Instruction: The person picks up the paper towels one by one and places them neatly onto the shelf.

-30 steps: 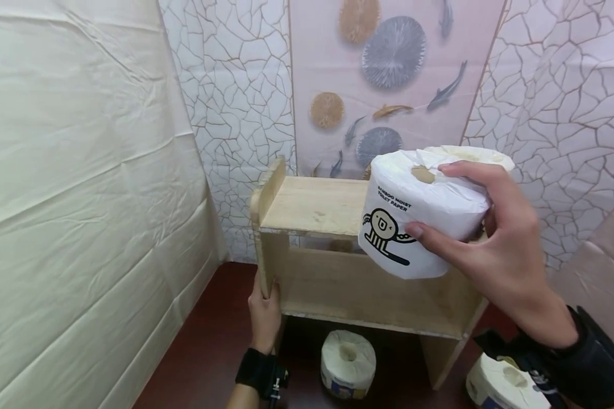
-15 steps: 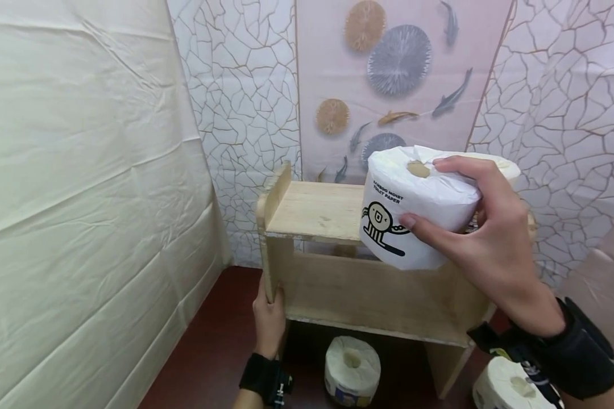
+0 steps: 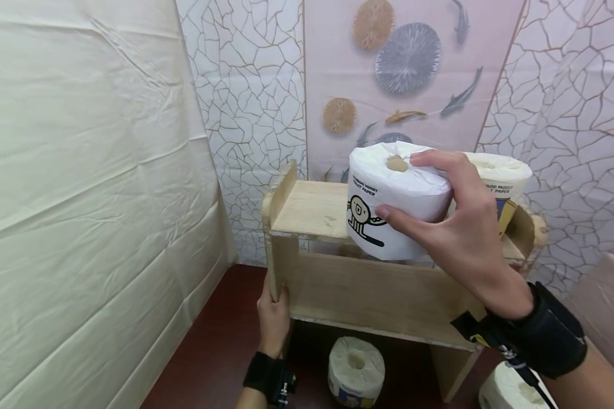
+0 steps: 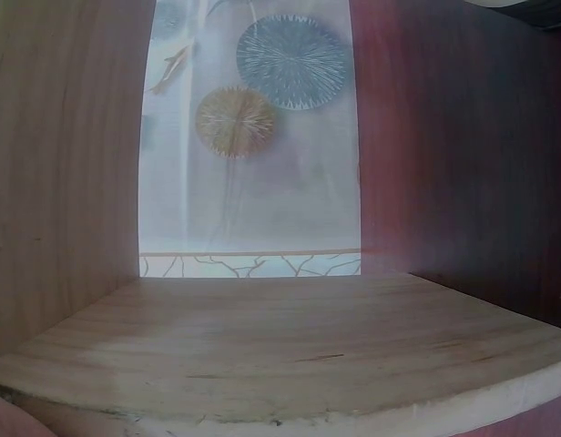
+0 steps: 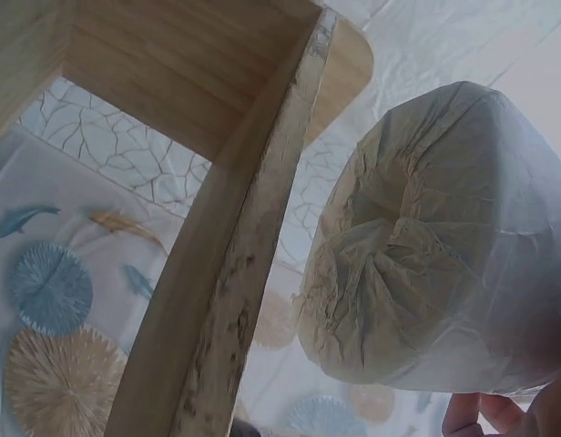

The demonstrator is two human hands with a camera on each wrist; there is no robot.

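My right hand (image 3: 463, 221) grips a white wrapped toilet paper roll (image 3: 389, 199) with a cartoon figure printed on its side. It is held upright in front of the top board of a small wooden shelf (image 3: 309, 210). In the right wrist view the roll's underside (image 5: 399, 246) shows gathered wrapping, close beside the board's front edge (image 5: 253, 246). My left hand (image 3: 273, 318) holds the lower front edge of the shelf's left side panel (image 3: 281, 255). The left wrist view shows wooden boards (image 4: 290, 355), with only a sliver of skin at the corner.
Another wrapped roll (image 3: 506, 176) stands on the top board's right end. One roll (image 3: 356, 372) sits under the shelf and one more (image 3: 511, 389) on the dark red floor at lower right. A cream cloth wall (image 3: 82, 199) rises at left, a patterned backdrop (image 3: 251, 113) behind.
My right hand has carried the roll leftward, uncovering more of the roll behind it on the top board. My left hand keeps its hold on the side panel. The head view has shifted slightly.
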